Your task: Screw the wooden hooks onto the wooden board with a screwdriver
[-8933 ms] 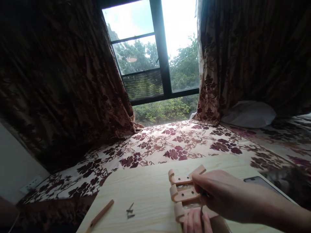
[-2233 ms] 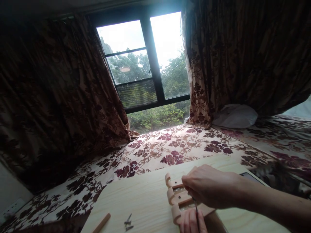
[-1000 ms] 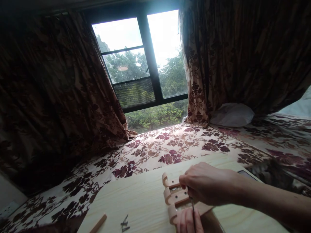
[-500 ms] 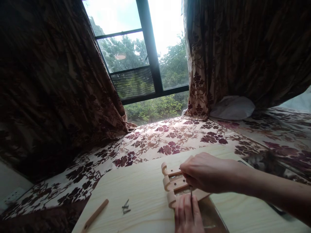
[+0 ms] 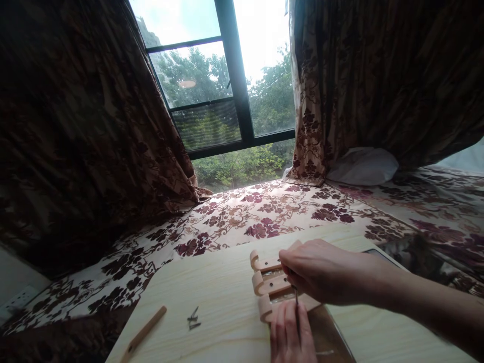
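At the board's near edge, the left hand [image 5: 292, 333], fingers close together, presses on the hooked wooden piece [image 5: 278, 286]; just beyond, the right hand [image 5: 321, 269] is closed around a thin metal shaft [image 5: 296, 297]. Bare board [image 5: 223, 287] spreads leftward (screws [image 5: 193, 318] interrupt it), its far edge meeting flowered cloth [image 5: 264, 206].

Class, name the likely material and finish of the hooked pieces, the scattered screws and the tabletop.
Hooked pieces: probably wood, smooth and matt, pinkish-tan with rounded edges.
Screws: apparently metal, dull grey, slim and dark.
Tabletop: seemingly pale wood or wood-look board, with streaky grain; any varnish is unclear.
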A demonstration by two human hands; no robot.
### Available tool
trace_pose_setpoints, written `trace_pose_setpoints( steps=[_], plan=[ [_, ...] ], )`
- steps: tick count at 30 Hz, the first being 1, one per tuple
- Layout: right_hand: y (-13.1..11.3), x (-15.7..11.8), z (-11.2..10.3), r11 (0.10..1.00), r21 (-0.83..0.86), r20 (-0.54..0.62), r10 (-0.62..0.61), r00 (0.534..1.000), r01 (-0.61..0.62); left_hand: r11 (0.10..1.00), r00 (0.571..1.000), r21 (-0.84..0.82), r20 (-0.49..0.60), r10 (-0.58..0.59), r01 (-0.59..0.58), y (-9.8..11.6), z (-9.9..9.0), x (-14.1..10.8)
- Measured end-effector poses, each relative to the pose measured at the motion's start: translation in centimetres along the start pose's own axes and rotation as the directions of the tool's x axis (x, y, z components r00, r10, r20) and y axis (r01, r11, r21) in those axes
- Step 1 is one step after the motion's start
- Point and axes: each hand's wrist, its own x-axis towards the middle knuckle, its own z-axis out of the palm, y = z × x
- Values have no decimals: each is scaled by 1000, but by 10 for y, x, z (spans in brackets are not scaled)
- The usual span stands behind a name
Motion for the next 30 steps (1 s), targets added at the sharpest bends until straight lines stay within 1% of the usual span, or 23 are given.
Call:
trace_pose_setpoints(
  steps=[4, 5, 7, 10, 11, 13, 15, 17, 19, 23, 25, 27, 30],
  plan=[
    [-5, 0, 1, 1000, 1, 0, -7, 1000, 7, 999, 998, 12, -54, -34, 35, 1, 3, 0],
    [-6, -1, 2, 1000, 1, 2, -7, 1000, 7, 999, 998, 13, -52, -36, 37, 0, 3, 0],
    [-6, -1, 3, 1000, 5, -2, 3, 1000, -3, 1000, 999, 13, -19, -26, 27, -2, 0, -1],
    [-5, -2, 8, 999, 14, -31, 40, 999, -40, 1000, 998, 12, 64, 7, -8, -3, -4, -2],
    [-6, -1, 9, 998, 17, -48, 61, 997, -60, 1000, 998, 10, 67, 9, -10, -3, -4, -1],
    [-8, 1, 13, 994, 21, -84, 109, 990, -108, 1000, 1000, 7, 24, -8, 8, -1, -2, -1],
    [-12, 3, 18, 988, 30, -114, 153, 982, -151, 999, 998, 12, -53, -40, 41, 1, 3, 0],
    [-15, 4, 23, 985, 45, -134, 174, 976, -169, 998, 994, 28, -101, -51, 55, 3, 8, -1],
    [-15, 4, 28, 983, 61, -144, 179, 973, -172, 998, 993, 47, -110, -41, 47, 3, 10, -2],
    [-8, 2, 37, 982, 85, -149, 183, 972, -171, 996, 999, 87, -40, 8, -4, -1, 6, -7],
    [-5, 1, 39, 982, 92, -145, 177, 974, -165, 994, 1000, 104, -21, 19, -17, -2, 4, -8],
    [-2, 0, 37, 984, 94, -134, 165, 977, -154, 992, 999, 121, -30, 31, -27, -3, 4, -7],
    [-1, -4, 25, 989, 102, -101, 120, 988, -109, 991, 998, 132, -48, 40, -33, -3, 6, -5]
  ],
)
